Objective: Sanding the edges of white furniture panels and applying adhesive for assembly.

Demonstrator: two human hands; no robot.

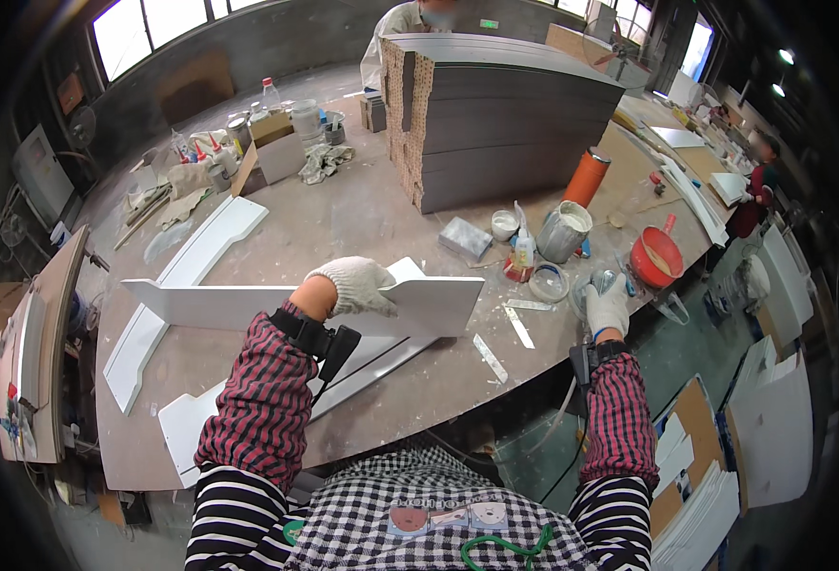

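My left hand (pixel 357 285), in a white knit glove, closes over the upper edge of a long white board (pixel 219 306) standing on its edge. Beneath and behind it lie more white panels (pixel 367 381) on the brown worktable (pixel 343 224). At the table's right edge is my right hand (pixel 610 306), also gloved. Its fingers are curled round something greyish and partly see-through that I cannot make out. Close by are a roll of clear tape (pixel 549 283), a tin can of white paste (pixel 565 231) and a red plastic pan (pixel 656 257).
A tall stack of grey boards (pixel 524 124) stands at the far side, with a person (pixel 402 21) behind it. Bottles, a cardboard box (pixel 278 152) and rags fill the far left. An orange cylinder (pixel 588 177) and several white strips (pixel 519 327) lie around. White panels (pixel 771 419) lean at right.
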